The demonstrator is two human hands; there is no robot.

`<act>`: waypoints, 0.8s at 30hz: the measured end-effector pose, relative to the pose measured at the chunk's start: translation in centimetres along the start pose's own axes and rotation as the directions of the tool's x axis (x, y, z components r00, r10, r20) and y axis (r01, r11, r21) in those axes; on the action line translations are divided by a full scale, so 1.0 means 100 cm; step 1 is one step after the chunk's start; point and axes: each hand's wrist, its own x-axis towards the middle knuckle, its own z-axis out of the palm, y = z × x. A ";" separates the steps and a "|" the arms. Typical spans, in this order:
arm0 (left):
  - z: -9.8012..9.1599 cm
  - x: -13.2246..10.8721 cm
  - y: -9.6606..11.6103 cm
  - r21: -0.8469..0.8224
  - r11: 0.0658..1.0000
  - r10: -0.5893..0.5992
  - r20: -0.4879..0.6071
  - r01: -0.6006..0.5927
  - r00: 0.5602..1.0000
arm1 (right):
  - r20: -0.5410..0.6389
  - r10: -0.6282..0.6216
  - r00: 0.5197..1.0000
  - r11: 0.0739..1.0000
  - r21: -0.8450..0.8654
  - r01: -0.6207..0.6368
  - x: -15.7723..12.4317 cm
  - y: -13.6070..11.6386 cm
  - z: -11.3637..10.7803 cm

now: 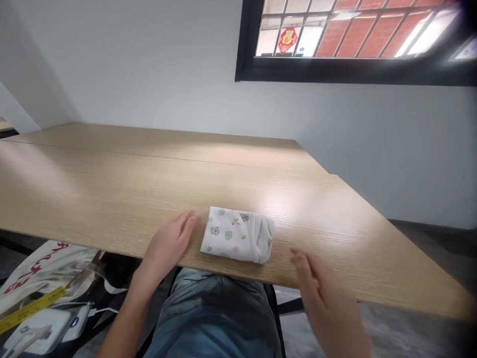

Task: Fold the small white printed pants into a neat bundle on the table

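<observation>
In the head view, a folded white printed cloth (pixel 236 234) lies on the wooden table (pixel 149 189), its long axis running crosswise, thick folded end to the right. The open left hand (pixel 167 243) sits just beside the cloth, the open right hand (pixel 320 293) near its other end; neither holds it.

The person wears faded blue denim jeans (pixel 212 318), creased across the thighs and darker in the folds. The left forearm (pixel 128 303) and right forearm (pixel 346 340) are bare and slender, ending in an uncovered left hand (pixel 167 243) and right hand (pixel 316 288), the right slightly blurred.
</observation>
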 end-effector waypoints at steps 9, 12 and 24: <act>0.019 0.067 0.059 -0.219 0.951 0.284 0.348 -0.217 0.893 | 0.076 -0.122 0.990 0.991 0.057 0.118 -0.028 -0.046 0.035; 0.020 0.047 0.042 -0.299 0.950 0.196 0.342 -0.091 0.919 | 0.225 0.031 0.974 0.996 0.078 -0.049 -0.005 -0.036 0.041; 0.042 -0.003 0.012 -0.530 0.813 -0.119 0.258 0.243 0.959 | 0.516 0.059 0.855 0.959 -0.268 0.096 0.044 -0.059 0.065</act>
